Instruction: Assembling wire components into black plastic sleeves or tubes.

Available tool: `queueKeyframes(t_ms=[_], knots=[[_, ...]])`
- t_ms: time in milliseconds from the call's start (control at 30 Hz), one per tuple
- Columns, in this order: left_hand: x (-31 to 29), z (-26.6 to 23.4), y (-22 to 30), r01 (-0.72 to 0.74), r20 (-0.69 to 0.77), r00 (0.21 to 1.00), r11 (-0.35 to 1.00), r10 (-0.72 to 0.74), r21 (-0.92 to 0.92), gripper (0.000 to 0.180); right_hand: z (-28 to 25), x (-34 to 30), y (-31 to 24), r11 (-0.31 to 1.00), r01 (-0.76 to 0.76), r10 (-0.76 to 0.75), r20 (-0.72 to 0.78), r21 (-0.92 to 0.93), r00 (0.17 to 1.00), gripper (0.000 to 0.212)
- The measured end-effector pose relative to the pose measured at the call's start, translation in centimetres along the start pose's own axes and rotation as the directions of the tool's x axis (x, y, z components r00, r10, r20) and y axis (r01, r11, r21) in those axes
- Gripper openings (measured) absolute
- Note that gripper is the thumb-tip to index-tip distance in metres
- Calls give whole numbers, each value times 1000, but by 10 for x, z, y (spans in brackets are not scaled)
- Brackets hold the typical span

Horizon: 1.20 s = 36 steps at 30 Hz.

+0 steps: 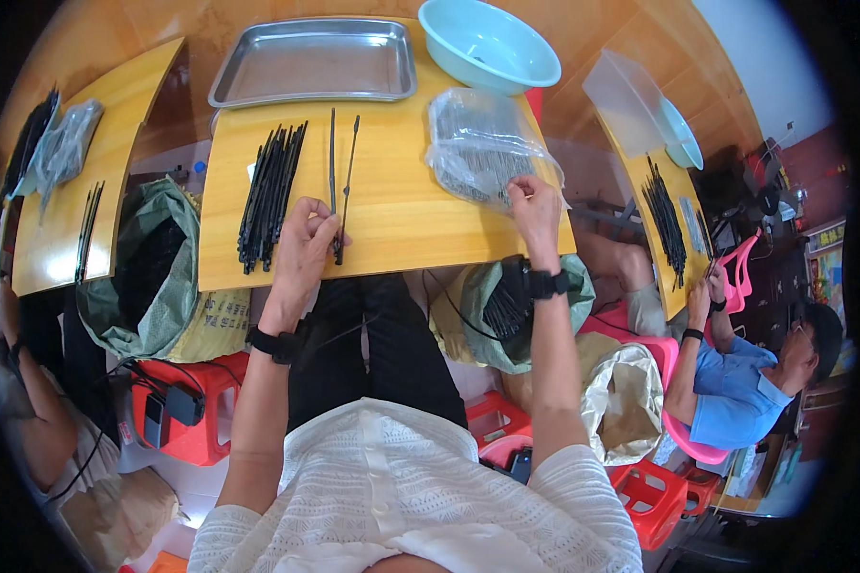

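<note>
- Left hand (307, 237) pinches slim black rods (332, 162), pointing 12 o'clock — slack could roll them
- Right hand (538, 208) at clear plastic bag (487, 113) of thin grey wires (476, 178), table's (401, 229) 2 o'clock; grasp unclear — snagging may spill

Table (411, 210) looks like smooth wood, bit of a shine. Tray (320, 62) is shiny metal, basin (492, 48) smooth plastic. The clear bag (482, 113) is thin, crinkly plastic. Black sticks (272, 196) look kinda satin, can't tell the material. Sack (186, 253) = rough woven plastic, stool (215, 396) = glossy plastic, shirt (430, 477) = lacy knit cloth.
</note>
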State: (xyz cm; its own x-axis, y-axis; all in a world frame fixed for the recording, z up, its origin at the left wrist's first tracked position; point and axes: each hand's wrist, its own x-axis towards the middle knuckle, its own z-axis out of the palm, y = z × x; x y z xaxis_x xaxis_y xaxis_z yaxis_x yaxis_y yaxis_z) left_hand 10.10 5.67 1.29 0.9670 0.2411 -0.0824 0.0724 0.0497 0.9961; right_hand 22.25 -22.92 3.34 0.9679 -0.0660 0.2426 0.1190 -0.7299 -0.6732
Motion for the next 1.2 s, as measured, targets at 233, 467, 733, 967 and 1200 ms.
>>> queueKeyframes(t_ms=[233,467,733,967,1200], knots=[[4,7,-3,19,80,997,997,-13,-78,21,19,28,23,874,24,-32,-7,-486,999,21],[15,11,-10,47,110,994,986,-30,-158,18,-5,34,15,937,-343,314,267,69,911,11],[6,9,-8,-25,78,996,992,35,-124,21,-12,36,15,900,-360,297,260,247,919,9],[6,7,-12,-49,72,995,978,65,-201,18,-25,6,12,936,-251,203,201,249,958,13],[-1,6,-7,-35,135,988,972,68,-233,28,-51,-36,-1,940,-334,292,348,67,891,18]])
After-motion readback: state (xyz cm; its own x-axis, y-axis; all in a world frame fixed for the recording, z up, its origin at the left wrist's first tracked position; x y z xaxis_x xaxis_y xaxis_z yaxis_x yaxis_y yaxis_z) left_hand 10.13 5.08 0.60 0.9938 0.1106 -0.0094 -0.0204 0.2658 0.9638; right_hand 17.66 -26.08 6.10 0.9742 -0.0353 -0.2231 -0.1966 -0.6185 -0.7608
